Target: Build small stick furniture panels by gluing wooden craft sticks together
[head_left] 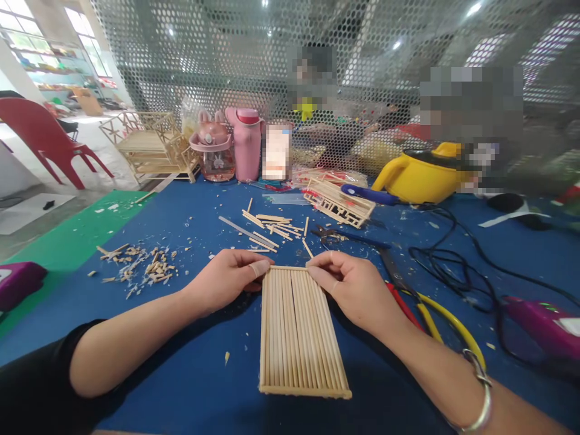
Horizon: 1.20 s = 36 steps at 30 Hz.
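A flat panel of wooden sticks lies on the blue table in front of me. My left hand pinches the panel's far left corner, with a plaster on one finger. My right hand grips the far right corner, fingers curled over the top edge. Both hands rest on the table. A bracelet sits on my right wrist.
Loose sticks and a small stick frame lie beyond the panel. Wood scraps lie at left. Yellow-handled pliers, scissors, a black cable, a purple tool, a yellow pot, pink bottles and stick models stand around. People sit behind mesh.
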{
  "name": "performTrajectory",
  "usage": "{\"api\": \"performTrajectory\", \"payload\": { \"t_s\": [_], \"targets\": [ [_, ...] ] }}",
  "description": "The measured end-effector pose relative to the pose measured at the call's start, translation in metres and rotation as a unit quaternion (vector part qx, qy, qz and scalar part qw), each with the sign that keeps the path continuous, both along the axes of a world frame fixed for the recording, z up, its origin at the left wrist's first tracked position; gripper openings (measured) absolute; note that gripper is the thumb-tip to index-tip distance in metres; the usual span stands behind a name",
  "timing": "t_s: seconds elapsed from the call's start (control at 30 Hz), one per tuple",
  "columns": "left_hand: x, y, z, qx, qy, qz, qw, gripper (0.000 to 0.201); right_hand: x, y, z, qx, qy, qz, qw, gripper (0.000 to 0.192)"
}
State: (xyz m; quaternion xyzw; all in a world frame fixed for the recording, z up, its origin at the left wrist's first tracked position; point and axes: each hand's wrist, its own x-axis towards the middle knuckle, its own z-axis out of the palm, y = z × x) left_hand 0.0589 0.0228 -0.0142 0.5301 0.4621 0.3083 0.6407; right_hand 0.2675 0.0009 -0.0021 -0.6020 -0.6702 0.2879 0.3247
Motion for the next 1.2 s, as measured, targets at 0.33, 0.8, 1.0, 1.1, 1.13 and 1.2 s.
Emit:
{"api": "performTrajectory", "payload": {
  "t_s": [0.33, 0.8, 1.0, 1.1, 1.13, 1.2],
  "targets": [
    [0.008, -0.004, -0.003, 0.09, 0.126, 0.04, 0.987, 0.028, 0.013, 0.005, 0.004, -0.086, 0.081, 0.011, 0.993, 0.023],
    [0.008, -0.004, -0.003, 0.097, 0.171, 0.051, 0.979, 0.035, 0.022, 0.008, 0.005, -0.069, -0.019, 0.065, 0.995, 0.018],
    [0.007, -0.004, -0.001, 0.107, 0.171, 0.046, 0.978, 0.035, 0.022, 0.007, 0.007, -0.093, 0.029, 0.071, 0.993, 0.014],
    [0.007, -0.004, 0.001, 0.113, 0.187, 0.041, 0.975, 0.034, 0.021, 0.007, 0.008, -0.114, 0.073, 0.064, 0.989, 0.014],
    [0.007, -0.004, 0.002, 0.115, 0.194, 0.041, 0.973, 0.034, 0.021, 0.007, 0.007, -0.115, 0.073, 0.065, 0.989, 0.014],
    [0.008, -0.005, 0.004, 0.119, 0.204, 0.043, 0.971, 0.034, 0.021, 0.007, 0.006, -0.102, 0.052, 0.067, 0.991, 0.016]
  ]
}}
